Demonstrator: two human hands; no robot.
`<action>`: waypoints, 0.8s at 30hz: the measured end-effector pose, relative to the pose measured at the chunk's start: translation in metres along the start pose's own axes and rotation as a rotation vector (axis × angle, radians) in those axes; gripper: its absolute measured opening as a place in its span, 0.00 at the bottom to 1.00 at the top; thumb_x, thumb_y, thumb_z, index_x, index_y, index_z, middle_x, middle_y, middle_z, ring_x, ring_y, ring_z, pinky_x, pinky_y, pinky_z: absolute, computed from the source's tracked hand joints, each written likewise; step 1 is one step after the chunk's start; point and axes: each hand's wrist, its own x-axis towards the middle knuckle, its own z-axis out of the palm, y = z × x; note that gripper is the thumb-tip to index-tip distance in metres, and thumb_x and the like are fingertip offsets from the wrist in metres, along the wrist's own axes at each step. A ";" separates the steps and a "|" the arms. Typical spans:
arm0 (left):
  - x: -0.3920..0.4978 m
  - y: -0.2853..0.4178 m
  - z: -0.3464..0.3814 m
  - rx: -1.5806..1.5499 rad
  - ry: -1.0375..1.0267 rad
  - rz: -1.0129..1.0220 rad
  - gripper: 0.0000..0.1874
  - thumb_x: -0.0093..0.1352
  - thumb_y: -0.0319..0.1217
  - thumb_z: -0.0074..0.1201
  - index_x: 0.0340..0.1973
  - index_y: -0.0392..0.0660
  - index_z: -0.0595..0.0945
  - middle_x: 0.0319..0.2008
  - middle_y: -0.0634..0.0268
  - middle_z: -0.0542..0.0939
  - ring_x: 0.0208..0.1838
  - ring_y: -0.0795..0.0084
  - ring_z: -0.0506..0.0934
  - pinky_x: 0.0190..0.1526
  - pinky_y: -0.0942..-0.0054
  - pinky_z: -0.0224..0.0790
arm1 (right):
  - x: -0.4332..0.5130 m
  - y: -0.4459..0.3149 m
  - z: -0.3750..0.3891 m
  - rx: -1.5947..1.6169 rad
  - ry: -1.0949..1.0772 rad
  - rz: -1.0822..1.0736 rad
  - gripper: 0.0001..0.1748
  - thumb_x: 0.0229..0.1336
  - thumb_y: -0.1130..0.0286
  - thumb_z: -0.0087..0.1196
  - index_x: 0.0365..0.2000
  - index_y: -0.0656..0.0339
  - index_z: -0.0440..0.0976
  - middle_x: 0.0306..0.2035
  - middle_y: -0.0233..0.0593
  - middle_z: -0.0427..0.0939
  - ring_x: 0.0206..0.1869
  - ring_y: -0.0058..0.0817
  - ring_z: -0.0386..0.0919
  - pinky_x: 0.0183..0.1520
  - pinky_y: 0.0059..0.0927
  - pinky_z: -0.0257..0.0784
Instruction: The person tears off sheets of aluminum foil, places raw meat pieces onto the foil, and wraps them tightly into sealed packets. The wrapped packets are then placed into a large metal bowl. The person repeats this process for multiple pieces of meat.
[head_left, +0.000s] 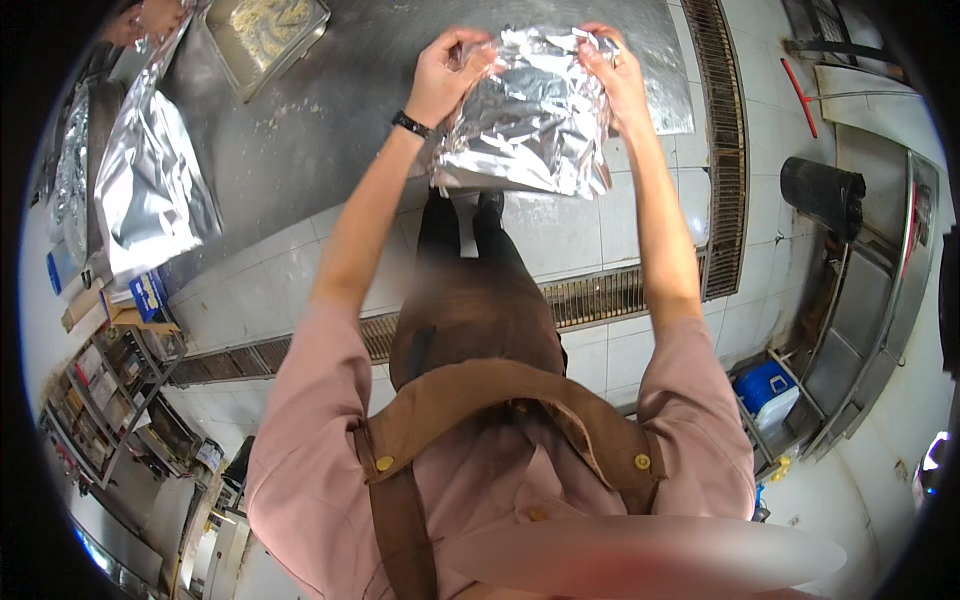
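Note:
A crumpled sheet of aluminium foil (532, 112) is stretched between my two hands at the front edge of a steel worktable (322, 112). My left hand (450, 71) grips its upper left corner, thumb on top. The upper right corner is pinched between the thumb and fingers of my right hand (615, 71). The foil's lower edge hangs over the table's edge, above my legs. Whether anything lies beneath or inside the foil is hidden.
Back left on the table stands a metal tray (262, 37) with pale shredded food. At far left, another person's hands (142, 22) are near a large foil sheet (150, 172). A blue box (148, 294) lies below it. Floor drain grates (600, 298) cross the tiles.

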 end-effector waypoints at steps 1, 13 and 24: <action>-0.005 0.006 -0.008 0.090 -0.059 0.034 0.17 0.63 0.27 0.55 0.47 0.41 0.74 0.48 0.59 0.71 0.40 0.74 0.74 0.41 0.78 0.69 | -0.010 -0.004 -0.006 -0.296 0.117 -0.170 0.24 0.48 0.71 0.60 0.46 0.63 0.67 0.50 0.41 0.66 0.47 0.27 0.69 0.49 0.27 0.65; -0.038 0.045 -0.043 0.960 -0.592 0.637 0.29 0.60 0.30 0.54 0.58 0.57 0.68 0.64 0.67 0.61 0.68 0.63 0.55 0.66 0.54 0.43 | -0.059 -0.003 -0.025 -1.073 -0.255 -0.660 0.40 0.39 0.69 0.61 0.57 0.51 0.59 0.64 0.40 0.53 0.67 0.38 0.50 0.67 0.43 0.46; 0.001 0.055 -0.048 -0.006 -0.437 0.034 0.38 0.59 0.32 0.59 0.62 0.39 0.59 0.62 0.61 0.63 0.64 0.71 0.59 0.64 0.70 0.48 | -0.002 -0.082 -0.018 -0.563 -0.398 -0.371 0.58 0.30 0.72 0.66 0.63 0.60 0.44 0.65 0.45 0.47 0.68 0.35 0.44 0.69 0.33 0.39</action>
